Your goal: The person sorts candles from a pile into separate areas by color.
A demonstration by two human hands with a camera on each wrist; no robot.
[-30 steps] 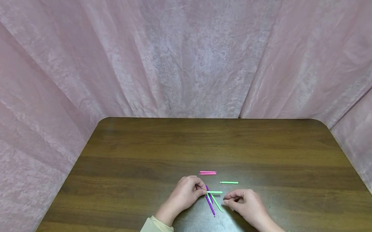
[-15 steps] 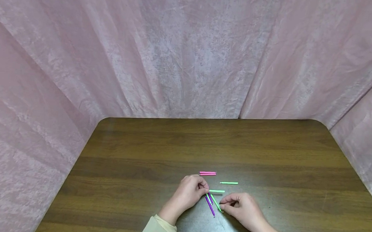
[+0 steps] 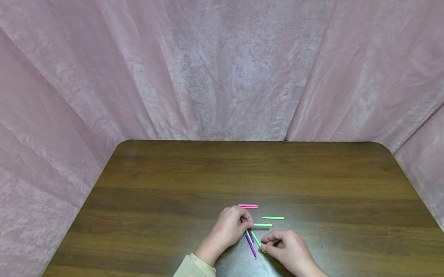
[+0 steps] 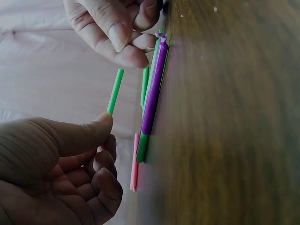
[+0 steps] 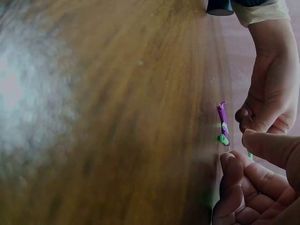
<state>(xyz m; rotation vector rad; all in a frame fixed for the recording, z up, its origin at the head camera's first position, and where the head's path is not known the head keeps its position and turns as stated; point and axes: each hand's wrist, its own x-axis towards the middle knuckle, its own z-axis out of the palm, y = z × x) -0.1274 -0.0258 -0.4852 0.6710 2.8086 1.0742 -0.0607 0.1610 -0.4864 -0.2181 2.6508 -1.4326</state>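
Because left hand (image 3: 230,226) pinches one end, candle (image 3: 263,225) juts free.
Far from back edge of table (image 3: 166,169), right hand (image 3: 288,249) has unclear grip.

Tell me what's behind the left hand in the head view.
Two pink sticks show beyond the left hand. The table directly behind it is covered; anything there cannot be seen.

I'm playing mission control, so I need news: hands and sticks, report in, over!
Left grip: pinching a green stick, raised. Right grip: at another green stick, contact unclear. Possibly in the way: purple sticks between them.
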